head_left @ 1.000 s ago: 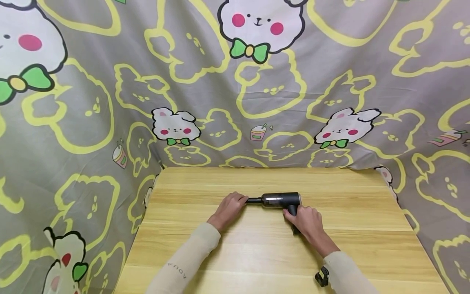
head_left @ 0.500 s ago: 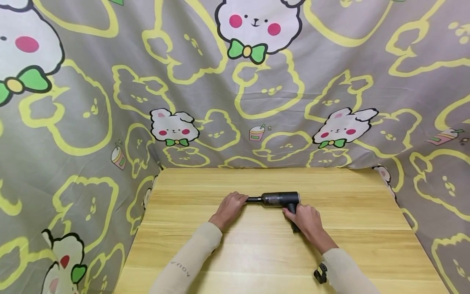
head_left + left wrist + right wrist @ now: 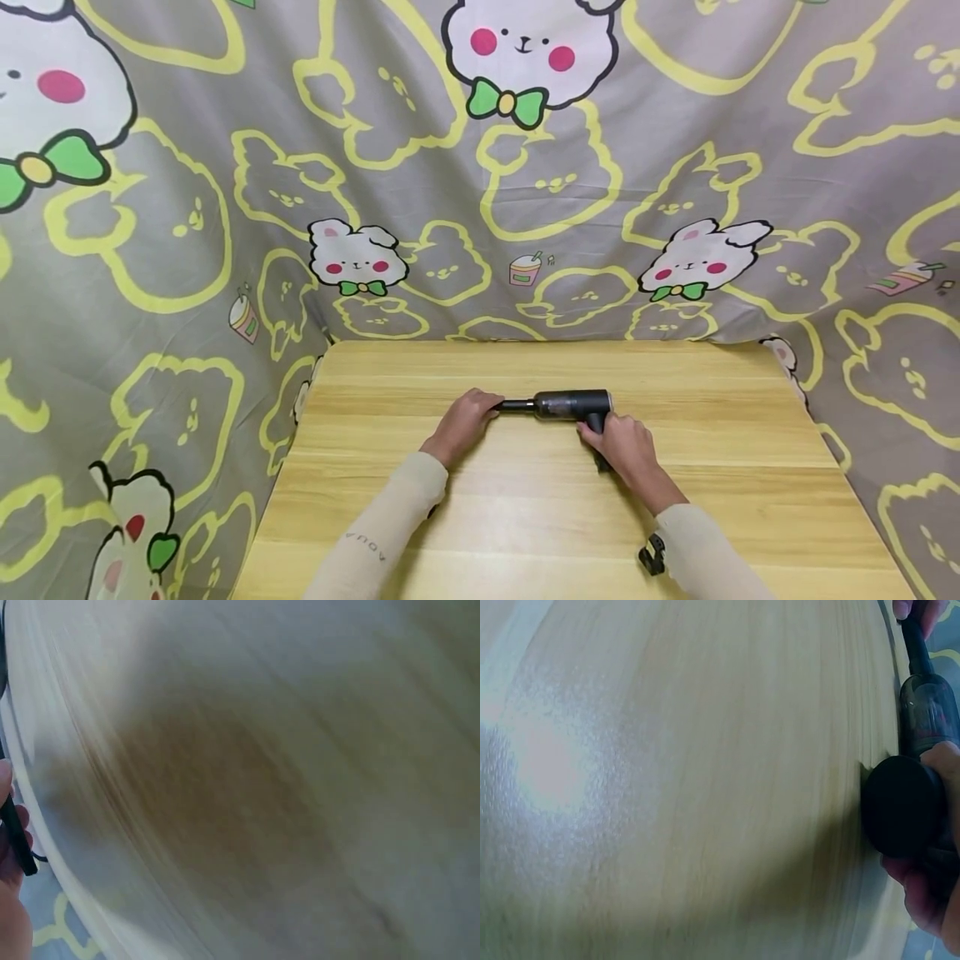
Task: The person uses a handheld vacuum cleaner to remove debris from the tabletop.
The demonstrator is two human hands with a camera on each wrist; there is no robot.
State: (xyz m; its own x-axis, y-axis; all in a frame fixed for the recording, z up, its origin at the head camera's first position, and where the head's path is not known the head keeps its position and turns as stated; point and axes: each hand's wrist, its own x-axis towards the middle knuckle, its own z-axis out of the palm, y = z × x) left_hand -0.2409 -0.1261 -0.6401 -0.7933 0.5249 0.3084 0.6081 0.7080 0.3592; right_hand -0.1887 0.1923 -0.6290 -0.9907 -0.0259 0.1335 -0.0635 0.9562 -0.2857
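Observation:
A black handheld vacuum cleaner (image 3: 573,404) with a see-through dust cup (image 3: 930,712) lies across the far half of the wooden table, its nozzle pointing left. My right hand (image 3: 630,450) grips its handle, and the round handle end (image 3: 904,806) shows large in the right wrist view. At the other end, my left hand (image 3: 465,425) holds the tip of the slim black nozzle (image 3: 517,406). Only part of that grip shows at the left edge of the left wrist view, with fingers around the dark nozzle (image 3: 16,832). Whether the vacuum touches the tabletop is hard to tell.
The light wooden table (image 3: 510,517) reaches back to a grey curtain (image 3: 555,192) printed with rabbits and yellow outlines. More of this cloth hangs along the left and right sides. A black strap mount (image 3: 652,554) sits at my right wrist.
My left hand has shifted slightly left, and a little more of the nozzle shows beside it. The right hand keeps its grip on the vacuum's handle.

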